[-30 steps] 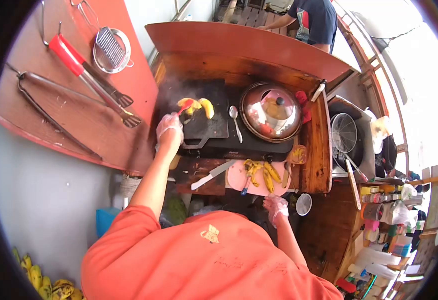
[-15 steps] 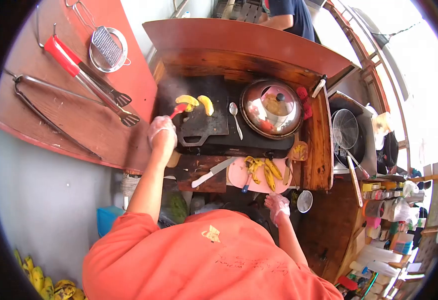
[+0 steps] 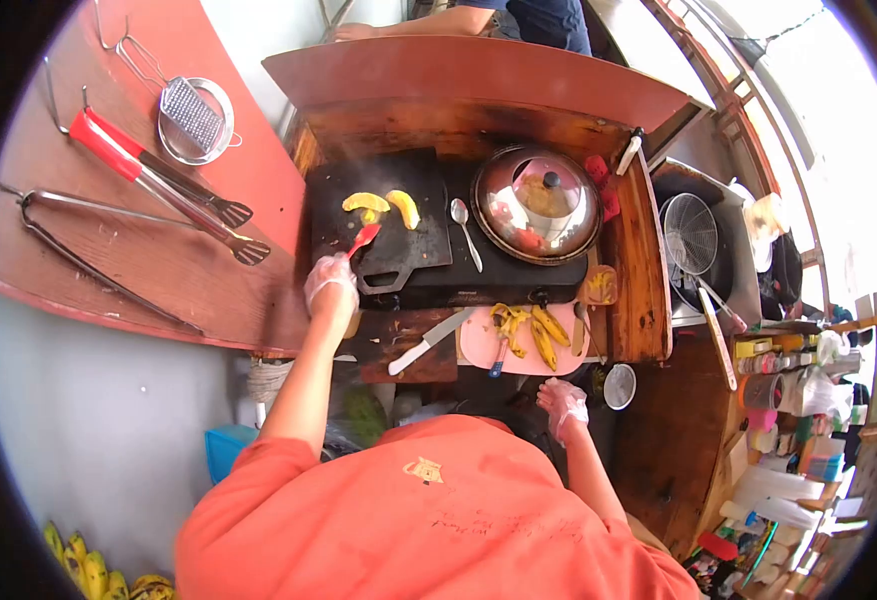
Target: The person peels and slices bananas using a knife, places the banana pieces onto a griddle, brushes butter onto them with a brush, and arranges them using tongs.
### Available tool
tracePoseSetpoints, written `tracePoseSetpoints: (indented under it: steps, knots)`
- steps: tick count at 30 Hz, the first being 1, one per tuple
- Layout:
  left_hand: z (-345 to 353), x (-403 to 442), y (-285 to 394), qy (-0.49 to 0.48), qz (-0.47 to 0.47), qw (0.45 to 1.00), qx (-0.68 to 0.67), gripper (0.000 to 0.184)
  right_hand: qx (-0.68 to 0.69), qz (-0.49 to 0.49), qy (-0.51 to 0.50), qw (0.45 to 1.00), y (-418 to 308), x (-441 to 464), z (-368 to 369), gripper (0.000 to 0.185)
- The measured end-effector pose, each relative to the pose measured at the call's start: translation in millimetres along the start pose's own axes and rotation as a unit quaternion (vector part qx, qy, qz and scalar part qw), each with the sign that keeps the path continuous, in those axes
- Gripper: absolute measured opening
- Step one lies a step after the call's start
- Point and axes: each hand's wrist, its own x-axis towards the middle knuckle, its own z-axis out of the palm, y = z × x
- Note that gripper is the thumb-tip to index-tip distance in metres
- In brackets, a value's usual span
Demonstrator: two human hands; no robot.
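On the griddle [image 3: 410, 247], banana pieces [image 3: 403, 210].

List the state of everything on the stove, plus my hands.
Left hand, gloved, gripping red utensil
Red utensil, held, head over griddle, contact unclear
Right hand, gloved, nothing visibly held
Banana pieces, peeled, lying on griddle
Griddle, flat on stove
Spoon, lying beside griddle
Domed lid, down, untouched
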Motion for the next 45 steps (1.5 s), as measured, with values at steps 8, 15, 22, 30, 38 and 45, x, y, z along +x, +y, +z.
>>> tracePoseSetpoints:
  steps: [8, 15, 22, 30, 38, 45]
  knots:
    - [59.6, 63.8, -43.3, 0.016, 0.098, 0.995, -0.018, 0.031, -0.001, -0.005, -0.001, 1.0, -5.1, -4.1, -1.2, 0.037]
    - [67.2, 8.5, 33.4, -0.03, 0.24, 0.93, 0.278, 0.034, -0.009, -0.01, -0.028, 1.0, -3.0, -3.7, -8.3, 0.038]
    - [42.4, 14.8, -3.2, 0.041, 0.298, 0.888, 0.347, 0.028, 0.15, 0.032, -0.064, 0.986, -23.4, -21.2, -36.5, 0.047]
    - [76.7, 62.9, -39.3, 0.039, 0.072, 0.996, 0.033, 0.043, 0.142, 0.018, 0.003, 0.99, -33.4, -8.1, -55.5, 0.041]
    - [79.9, 57.5, -7.6, 0.051, -0.061, 0.991, -0.11, 0.04, 0.127, 0.053, -0.004, 0.99, -40.2, 4.3, -75.1, 0.041]
    - [74.7, 36.2, -13.6, -0.031, 0.045, 0.972, -0.228, 0.016, 0.094, 0.064, -0.018, 0.993, -56.7, -1.1, -78.0, 0.037]
